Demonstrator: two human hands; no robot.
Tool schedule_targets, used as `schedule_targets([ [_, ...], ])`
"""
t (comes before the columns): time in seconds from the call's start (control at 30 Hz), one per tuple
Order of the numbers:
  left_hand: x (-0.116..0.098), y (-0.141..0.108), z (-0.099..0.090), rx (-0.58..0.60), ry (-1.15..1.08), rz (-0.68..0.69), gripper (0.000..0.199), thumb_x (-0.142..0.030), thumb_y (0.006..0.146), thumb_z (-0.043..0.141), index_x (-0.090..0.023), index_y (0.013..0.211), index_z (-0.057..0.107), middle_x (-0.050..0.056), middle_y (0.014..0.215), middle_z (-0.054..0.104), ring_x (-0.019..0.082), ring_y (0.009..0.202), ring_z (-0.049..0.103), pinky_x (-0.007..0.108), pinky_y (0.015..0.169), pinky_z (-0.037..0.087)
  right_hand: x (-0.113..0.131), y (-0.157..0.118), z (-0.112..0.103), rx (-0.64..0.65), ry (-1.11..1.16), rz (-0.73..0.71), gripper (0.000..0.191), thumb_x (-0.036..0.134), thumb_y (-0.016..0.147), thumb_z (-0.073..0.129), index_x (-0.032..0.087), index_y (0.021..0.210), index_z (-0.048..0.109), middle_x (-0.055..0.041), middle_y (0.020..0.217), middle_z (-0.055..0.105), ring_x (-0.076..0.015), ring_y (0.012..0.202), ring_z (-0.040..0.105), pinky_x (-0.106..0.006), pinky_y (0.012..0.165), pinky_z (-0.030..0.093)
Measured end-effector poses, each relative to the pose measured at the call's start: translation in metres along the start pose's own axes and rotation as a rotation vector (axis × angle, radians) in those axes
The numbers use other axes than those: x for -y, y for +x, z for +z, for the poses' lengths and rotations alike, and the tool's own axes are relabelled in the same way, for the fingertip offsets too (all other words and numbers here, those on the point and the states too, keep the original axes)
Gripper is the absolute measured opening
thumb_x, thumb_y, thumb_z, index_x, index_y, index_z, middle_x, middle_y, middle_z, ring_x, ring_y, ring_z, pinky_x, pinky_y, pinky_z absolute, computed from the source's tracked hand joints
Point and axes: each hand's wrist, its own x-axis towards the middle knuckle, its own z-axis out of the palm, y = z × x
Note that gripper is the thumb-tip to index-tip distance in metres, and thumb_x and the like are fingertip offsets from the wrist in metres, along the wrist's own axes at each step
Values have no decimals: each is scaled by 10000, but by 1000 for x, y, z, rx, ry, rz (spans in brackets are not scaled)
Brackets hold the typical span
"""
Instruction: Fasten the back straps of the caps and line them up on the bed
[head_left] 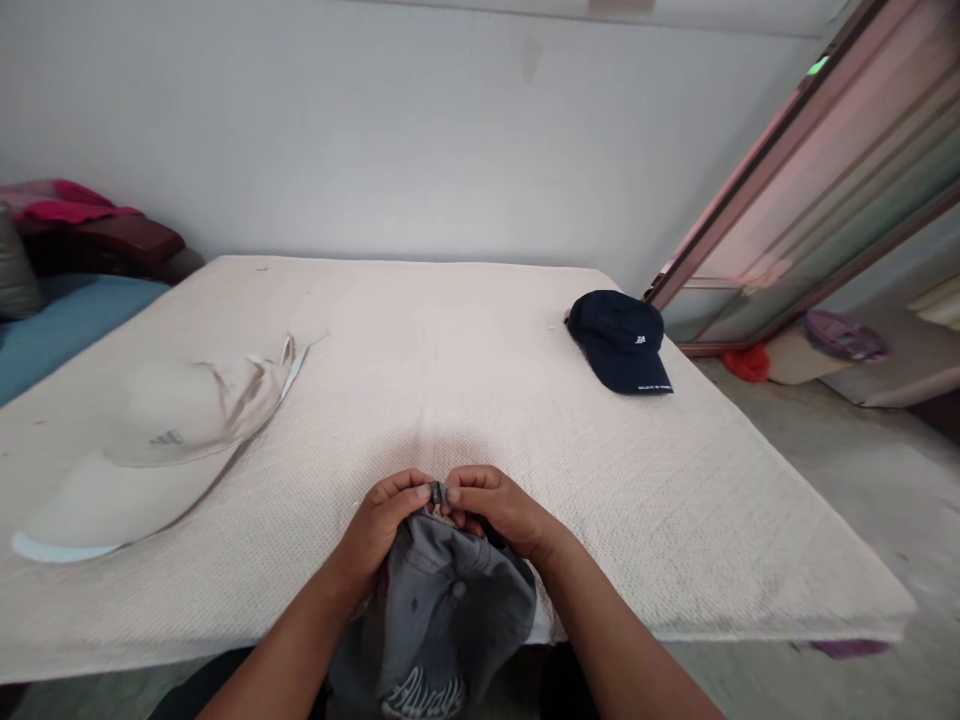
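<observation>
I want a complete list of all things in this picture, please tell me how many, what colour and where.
Faded cotton baseball cap: 1, grey, hanging below the hands at the near bed edge
Small metal strap clasp: 1, dark grey, between the hands
Long-brimmed cap: 1, cream, left on the bed
Baseball cap: 1, navy, right on the bed
Woven bed cover: 1, off-white, under the caps
Crumpled cloth: 1, pink, far left
Framed glass panel: 1, pinkish frame, right
Plastic bag: 1, red, floor right
Left hand: 1, bare, pinching the clasp
Right hand: 1, bare, pinching the clasp
</observation>
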Motion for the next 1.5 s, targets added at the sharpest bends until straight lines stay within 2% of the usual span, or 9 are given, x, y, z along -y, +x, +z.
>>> schedule_targets([
  [0.13, 0, -2, 0, 0, 0, -20, 93, -239, 737, 663, -152, 770, 657, 23, 646, 658, 127, 610, 603, 216, 610, 445, 0, -1, -2, 27, -34, -18, 145, 287, 773, 607, 151, 723, 596, 34, 599, 523, -45, 447, 395, -175, 400, 251],
  [0.33, 0, -3, -4, 78, 39, -82, 101, -226, 729, 650, -136, 691, 627, -3, 594, 581, 90, 528, 511, 193, 535, 369, 6, -6, -10, 175, -136, -65, 221, 359, 793, 616, 142, 753, 613, 53, 529, 469, -50, 441, 369, -184, 410, 244],
  [0.47, 1, -1, -6, 75, 55, -90, 135, -222, 724, 658, -135, 644, 594, -24, 567, 535, 70, 496, 462, 181, 504, 327, 3, -4, -11, 154, -72, -81, 203, 347, 788, 632, 152, 807, 580, 68, 515, 464, -44, 413, 338, -181, 396, 226],
  [0.73, 3, 1, 2, 118, -20, -116, 95, -215, 730, 634, -124, 706, 640, 47, 635, 650, 148, 594, 594, 256, 618, 433, 6, -4, -2, 205, -18, -132, 330, 339, 776, 650, 192, 1049, 536, 47, 640, 563, -32, 408, 352, -173, 401, 252],
  [0.93, 5, 1, -1, 7, 66, -111, 94, -218, 697, 667, -131, 705, 633, 13, 613, 622, 114, 533, 548, 227, 551, 392, 5, -3, -1, 84, -140, -176, 187, 279, 758, 665, 178, 898, 595, 41, 651, 530, -56, 518, 409, -179, 475, 314],
  [1.1, 3, 1, -2, -1, 88, -88, 82, -214, 672, 653, -137, 685, 627, -7, 582, 588, 105, 515, 513, 221, 535, 366, -1, 1, -5, 29, -177, -236, 140, 259, 734, 686, 173, 816, 611, 17, 735, 555, -96, 669, 493, -232, 628, 393],
  [1.27, 5, 2, -1, 28, 64, -111, 76, -200, 685, 629, -138, 728, 633, 1, 617, 602, 110, 530, 519, 227, 553, 370, 0, -1, 0, -20, 58, -293, 167, 270, 708, 715, 177, 803, 613, -10, 828, 592, -121, 747, 535, -272, 718, 420],
  [1.37, 4, 0, -1, 39, 55, -128, 69, -202, 689, 622, -137, 711, 623, -4, 613, 595, 101, 520, 511, 219, 543, 370, 2, -1, 2, -76, 248, -336, 170, 241, 684, 734, 176, 771, 604, -17, 840, 607, -95, 677, 504, -237, 652, 403],
  [1.5, 1, -2, -1, 38, 11, -157, 72, -200, 682, 645, -143, 702, 607, -20, 579, 575, 82, 480, 490, 203, 505, 355, 4, -3, 2, -118, 365, -311, 192, 268, 678, 745, 186, 763, 593, 15, 692, 554, -71, 547, 412, -205, 498, 301],
])
